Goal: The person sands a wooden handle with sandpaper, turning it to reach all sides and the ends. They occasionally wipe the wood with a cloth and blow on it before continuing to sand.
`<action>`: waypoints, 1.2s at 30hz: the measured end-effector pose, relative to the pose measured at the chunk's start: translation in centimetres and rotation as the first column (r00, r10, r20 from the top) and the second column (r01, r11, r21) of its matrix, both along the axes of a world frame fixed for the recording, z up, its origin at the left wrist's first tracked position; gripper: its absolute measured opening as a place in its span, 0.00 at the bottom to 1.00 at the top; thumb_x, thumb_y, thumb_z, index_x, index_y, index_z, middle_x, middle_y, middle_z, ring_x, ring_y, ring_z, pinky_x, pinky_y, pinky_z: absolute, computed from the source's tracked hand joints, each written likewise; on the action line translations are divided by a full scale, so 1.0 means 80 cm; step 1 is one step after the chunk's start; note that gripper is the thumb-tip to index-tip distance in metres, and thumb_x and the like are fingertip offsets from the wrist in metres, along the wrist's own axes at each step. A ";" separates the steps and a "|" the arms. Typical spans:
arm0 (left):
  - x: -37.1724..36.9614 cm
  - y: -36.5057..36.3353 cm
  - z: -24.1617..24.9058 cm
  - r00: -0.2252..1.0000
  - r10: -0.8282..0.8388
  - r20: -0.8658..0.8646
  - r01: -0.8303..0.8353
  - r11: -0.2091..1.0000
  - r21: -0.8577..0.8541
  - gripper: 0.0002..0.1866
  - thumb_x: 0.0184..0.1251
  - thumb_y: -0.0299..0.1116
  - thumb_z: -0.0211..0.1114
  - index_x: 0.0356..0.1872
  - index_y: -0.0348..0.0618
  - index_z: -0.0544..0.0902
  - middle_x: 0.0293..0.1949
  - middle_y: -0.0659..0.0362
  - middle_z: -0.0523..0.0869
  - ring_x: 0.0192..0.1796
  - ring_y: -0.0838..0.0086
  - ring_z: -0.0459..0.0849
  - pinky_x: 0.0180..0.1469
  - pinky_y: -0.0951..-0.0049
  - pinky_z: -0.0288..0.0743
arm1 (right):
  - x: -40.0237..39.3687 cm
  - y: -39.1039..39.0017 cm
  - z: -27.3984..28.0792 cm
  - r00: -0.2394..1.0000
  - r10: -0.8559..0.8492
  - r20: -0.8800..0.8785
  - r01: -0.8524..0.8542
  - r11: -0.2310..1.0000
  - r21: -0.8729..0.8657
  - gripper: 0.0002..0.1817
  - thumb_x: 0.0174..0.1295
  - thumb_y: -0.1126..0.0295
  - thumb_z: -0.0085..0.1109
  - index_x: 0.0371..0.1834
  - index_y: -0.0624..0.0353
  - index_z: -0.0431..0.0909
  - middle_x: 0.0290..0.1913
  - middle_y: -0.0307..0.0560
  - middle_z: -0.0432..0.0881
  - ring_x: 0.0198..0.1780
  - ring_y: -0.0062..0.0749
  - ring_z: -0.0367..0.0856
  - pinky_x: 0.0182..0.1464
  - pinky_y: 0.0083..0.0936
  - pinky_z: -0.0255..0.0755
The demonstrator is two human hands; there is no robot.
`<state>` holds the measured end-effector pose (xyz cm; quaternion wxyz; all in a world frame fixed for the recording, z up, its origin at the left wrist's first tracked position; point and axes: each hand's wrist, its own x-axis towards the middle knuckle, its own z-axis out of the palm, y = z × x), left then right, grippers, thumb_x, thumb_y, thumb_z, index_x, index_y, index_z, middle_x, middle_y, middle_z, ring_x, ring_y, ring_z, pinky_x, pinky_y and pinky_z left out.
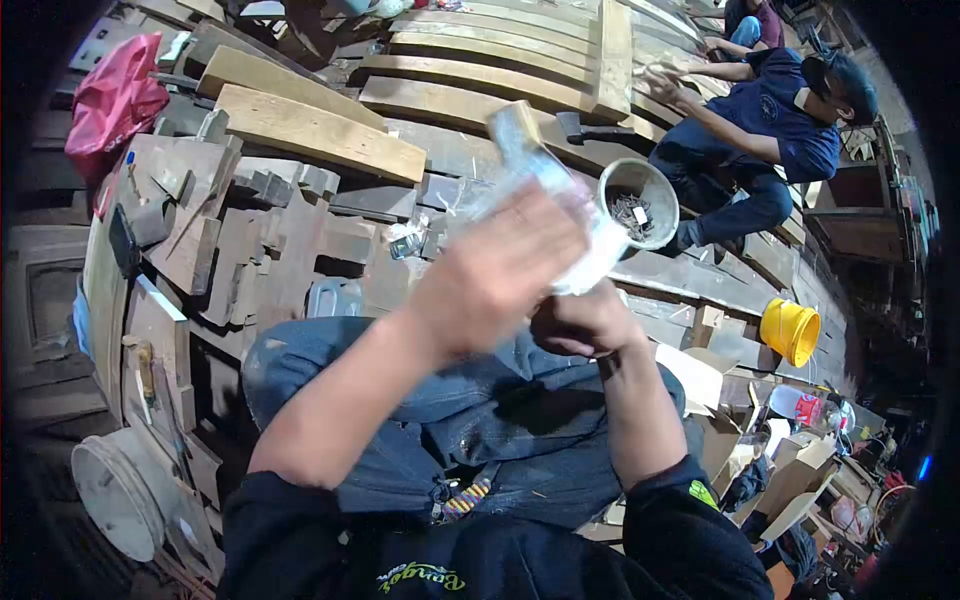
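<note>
My left hand is smeared by motion over my lap, its fingers against a blurred whitish-blue thing that looks like thin plastic. Just below it, my right hand is closed in a fist at the lower end of a white, sheet-like piece. What the fist wraps round is hidden. Close beyond both hands stands a pale bucket with dark, nail-like pieces inside. A hatchet-like tool with a dark handle lies on the boards behind the bucket.
Long planks lie across the floor ahead. Wood offcuts and a pink plastic bag are at left. A person sits at upper right. A yellow bucket lies at right, and a white bucket at lower left.
</note>
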<state>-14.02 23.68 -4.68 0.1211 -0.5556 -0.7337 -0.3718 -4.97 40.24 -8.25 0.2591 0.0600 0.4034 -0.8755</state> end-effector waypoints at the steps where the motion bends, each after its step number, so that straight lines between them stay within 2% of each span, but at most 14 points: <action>1: 0.007 0.002 0.014 0.999 -0.039 0.001 0.039 0.999 -0.027 0.16 0.61 0.26 0.55 0.49 0.35 0.83 0.55 0.49 0.83 0.64 0.60 0.77 0.71 0.55 0.64 | -0.002 0.000 0.001 1.000 0.000 -0.003 0.000 1.000 0.003 0.16 0.55 0.76 0.61 0.47 0.66 0.71 0.28 0.44 0.77 0.12 0.18 0.67 0.11 0.18 0.59; 6: -0.050 -0.013 0.012 0.970 0.237 -0.053 -0.228 0.964 0.139 0.16 0.60 0.23 0.55 0.48 0.34 0.82 0.54 0.48 0.83 0.65 0.56 0.76 0.71 0.55 0.63 | -0.013 -0.017 0.025 0.994 0.088 0.057 -0.077 0.982 -0.173 0.14 0.56 0.80 0.55 0.42 0.58 0.63 0.22 0.38 0.67 0.08 0.16 0.58 0.09 0.16 0.49; 8: -0.031 -0.009 0.009 0.985 0.172 -0.009 -0.170 0.980 0.101 0.16 0.60 0.23 0.55 0.49 0.35 0.82 0.54 0.48 0.83 0.65 0.57 0.76 0.71 0.55 0.62 | -0.012 -0.019 0.014 0.992 0.103 0.078 -0.076 0.951 -0.300 0.14 0.57 0.82 0.54 0.42 0.57 0.64 0.21 0.36 0.66 0.08 0.16 0.58 0.09 0.16 0.48; 12: 0.001 0.003 0.011 0.998 -0.055 0.019 0.055 0.998 -0.007 0.19 0.57 0.23 0.57 0.51 0.36 0.82 0.56 0.50 0.83 0.66 0.61 0.76 0.72 0.55 0.61 | 0.001 0.004 0.005 0.990 -0.035 0.139 0.063 0.978 -0.200 0.06 0.58 0.80 0.52 0.37 0.58 0.72 0.13 0.32 0.59 0.07 0.16 0.56 0.09 0.14 0.45; 13: -0.004 0.003 0.010 0.997 -0.067 0.032 0.067 0.998 0.012 0.21 0.53 0.20 0.58 0.51 0.37 0.83 0.56 0.51 0.83 0.66 0.59 0.76 0.72 0.55 0.61 | 0.001 0.007 -0.007 0.984 0.015 0.176 0.059 0.912 -0.406 0.08 0.58 0.80 0.51 0.40 0.58 0.69 0.13 0.31 0.58 0.06 0.16 0.56 0.09 0.15 0.45; 16: -0.033 -0.010 0.008 0.984 0.160 -0.083 -0.157 0.987 0.043 0.17 0.64 0.22 0.57 0.53 0.36 0.82 0.56 0.49 0.82 0.66 0.56 0.75 0.71 0.54 0.62 | -0.014 -0.005 0.011 0.979 0.181 0.091 -0.106 0.842 -0.530 0.15 0.60 0.78 0.51 0.48 0.58 0.61 0.14 0.29 0.55 0.07 0.15 0.54 0.08 0.14 0.46; 17: -0.046 -0.017 0.010 0.965 0.255 -0.055 -0.253 0.966 0.050 0.14 0.72 0.27 0.54 0.55 0.37 0.81 0.57 0.50 0.82 0.66 0.59 0.76 0.69 0.59 0.64 | -0.014 -0.008 0.013 0.979 0.181 0.091 -0.106 0.842 -0.529 0.15 0.60 0.78 0.51 0.48 0.58 0.61 0.14 0.29 0.55 0.07 0.15 0.54 0.08 0.14 0.46; 19: -0.056 -0.018 0.000 0.886 0.334 0.322 -0.428 0.856 0.291 0.13 0.75 0.31 0.52 0.49 0.33 0.80 0.47 0.49 0.85 0.54 0.63 0.83 0.58 0.68 0.73 | -0.015 -0.013 0.020 0.986 0.118 0.114 -0.056 0.895 -0.443 0.17 0.60 0.78 0.51 0.51 0.58 0.60 0.15 0.30 0.57 0.08 0.14 0.55 0.09 0.13 0.47; 20: -0.058 -0.022 -0.004 0.886 0.337 0.317 -0.429 0.855 0.291 0.13 0.75 0.31 0.52 0.49 0.33 0.80 0.47 0.49 0.85 0.54 0.63 0.83 0.58 0.68 0.73 | -0.016 -0.010 0.017 0.989 0.128 0.080 -0.073 0.869 -0.489 0.18 0.63 0.75 0.52 0.54 0.59 0.60 0.19 0.36 0.61 0.09 0.16 0.57 0.09 0.13 0.50; 22: -0.058 -0.025 -0.003 0.502 0.100 0.859 -0.653 0.696 0.300 0.15 0.78 0.36 0.52 0.46 0.35 0.81 0.41 0.58 0.85 0.44 0.78 0.81 0.47 0.78 0.74 | -0.016 -0.013 0.021 0.993 0.097 0.067 -0.056 0.887 -0.458 0.18 0.64 0.73 0.53 0.55 0.59 0.60 0.22 0.39 0.63 0.10 0.18 0.59 0.09 0.14 0.52; 25: -0.048 -0.019 0.009 0.429 0.011 0.903 -0.676 0.668 0.313 0.14 0.78 0.36 0.52 0.45 0.36 0.81 0.38 0.65 0.83 0.39 0.87 0.74 0.41 0.80 0.71 | -0.016 -0.016 0.017 1.000 0.026 0.009 -0.020 0.905 -0.426 0.19 0.66 0.69 0.55 0.55 0.59 0.61 0.28 0.45 0.67 0.14 0.23 0.68 0.10 0.14 0.58; 30: -0.041 -0.015 0.001 0.452 0.048 0.891 -0.616 0.739 0.273 0.14 0.78 0.36 0.53 0.48 0.36 0.80 0.36 0.65 0.82 0.37 0.86 0.75 0.42 0.82 0.70 | -0.022 -0.013 0.011 0.991 -0.107 -0.084 0.082 0.964 -0.253 0.20 0.62 0.68 0.58 0.54 0.61 0.63 0.29 0.45 0.69 0.21 0.24 0.74 0.19 0.14 0.67; 32: -0.035 -0.005 0.004 0.230 -0.135 0.964 -0.674 0.692 0.258 0.14 0.77 0.36 0.54 0.47 0.37 0.81 0.35 0.66 0.82 0.37 0.86 0.75 0.41 0.82 0.70 | -0.021 -0.012 0.010 0.990 -0.118 -0.079 0.093 0.959 -0.268 0.21 0.61 0.68 0.58 0.54 0.61 0.64 0.29 0.44 0.69 0.21 0.23 0.73 0.19 0.14 0.68; 36: -0.030 -0.005 -0.009 0.206 0.056 0.977 -0.535 0.842 0.065 0.13 0.76 0.36 0.56 0.47 0.35 0.82 0.35 0.65 0.83 0.37 0.87 0.75 0.39 0.83 0.69 | -0.021 -0.013 0.013 0.988 -0.127 -0.083 0.098 0.953 -0.287 0.21 0.61 0.68 0.59 0.54 0.62 0.64 0.29 0.44 0.69 0.19 0.23 0.72 0.18 0.14 0.67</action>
